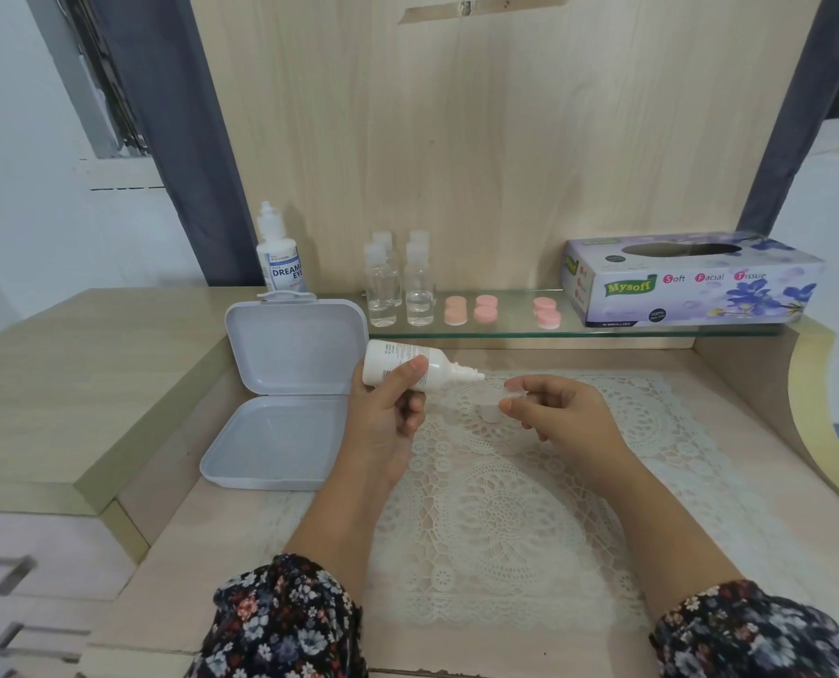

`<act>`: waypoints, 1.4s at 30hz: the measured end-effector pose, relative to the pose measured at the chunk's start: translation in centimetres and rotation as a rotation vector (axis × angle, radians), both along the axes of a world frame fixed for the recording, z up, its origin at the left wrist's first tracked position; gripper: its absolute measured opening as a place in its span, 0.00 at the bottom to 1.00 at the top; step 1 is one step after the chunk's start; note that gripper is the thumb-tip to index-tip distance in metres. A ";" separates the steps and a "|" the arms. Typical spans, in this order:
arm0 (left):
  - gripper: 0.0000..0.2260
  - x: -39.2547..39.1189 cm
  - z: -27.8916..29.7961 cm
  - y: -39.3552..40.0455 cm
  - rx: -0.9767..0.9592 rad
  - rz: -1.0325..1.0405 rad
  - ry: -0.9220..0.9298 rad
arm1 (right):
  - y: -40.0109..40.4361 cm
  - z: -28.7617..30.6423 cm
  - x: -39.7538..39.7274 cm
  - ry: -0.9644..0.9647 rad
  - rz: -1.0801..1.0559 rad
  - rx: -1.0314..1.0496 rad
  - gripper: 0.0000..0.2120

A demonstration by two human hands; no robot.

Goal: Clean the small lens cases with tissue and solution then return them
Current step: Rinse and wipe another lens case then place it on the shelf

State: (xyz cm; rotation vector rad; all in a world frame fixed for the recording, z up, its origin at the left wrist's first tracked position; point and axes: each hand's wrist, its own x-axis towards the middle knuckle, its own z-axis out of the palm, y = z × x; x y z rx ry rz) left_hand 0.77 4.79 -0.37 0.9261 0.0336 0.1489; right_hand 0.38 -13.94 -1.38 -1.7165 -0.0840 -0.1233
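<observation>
My left hand (388, 413) grips a white solution bottle (408, 367) laid sideways, its nozzle pointing right. The nozzle tip sits just over a small clear lens case (496, 401) that my right hand (559, 413) pinches between thumb and fingers above the lace mat (505, 506). Several pink lens case caps (486, 308) lie on the glass shelf (603, 331), in pairs. A purple tissue box (691, 278) stands at the shelf's right end.
An open white plastic box (285, 393) lies left of my hands, its lid propped up. A second solution bottle (280, 254) and several clear small bottles (398, 286) stand at the back. A raised wooden ledge (65, 384) borders the left side.
</observation>
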 end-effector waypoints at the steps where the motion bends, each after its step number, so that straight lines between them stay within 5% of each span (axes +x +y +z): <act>1: 0.18 0.0 0.0 0.0 -0.003 0.003 0.000 | 0.0 0.0 0.0 0.000 -0.001 -0.002 0.08; 42: 0.15 -0.2 0.1 0.0 0.022 -0.001 0.010 | 0.0 0.2 -0.1 0.008 -0.009 -0.006 0.08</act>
